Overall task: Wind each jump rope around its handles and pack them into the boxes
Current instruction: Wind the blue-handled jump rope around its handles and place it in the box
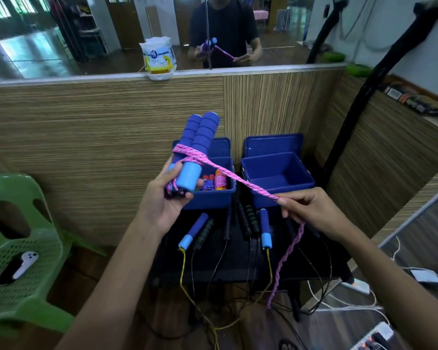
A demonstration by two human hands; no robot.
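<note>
Two blue foam handles [197, 147] stand side by side in our left hand [162, 198], whose fingers [187, 195] curl round their pale blue lower ends. A few turns of the pink rope [238, 178] already circle the pair. From there the rope runs taut toward four o'clock to our right hand [311, 210], which pinches it between thumb and fingers; the loose tail hangs down past the table's front edge.

Below our hands, at twelve o'clock on the black table [238, 269], sit two blue boxes. The left box [213, 198] holds several wound ropes in orange, red and blue. The right box [276, 173] shows only its bare floor, with its lid propped behind it. Unwound ropes with blue and black handles [248, 218] lie in a row between the boxes and the table's near edge, their cords trailing over it to the floor.

A wood-grain partition [99, 147] closes the far side just behind the boxes. At nine o'clock stands a green plastic chair [23, 248]; at four o'clock cables and a power strip [374, 337] crowd the floor.

On the partition's ledge, at eleven o'clock, sits a white and yellow pack [158, 58]; we cannot read its label.
</note>
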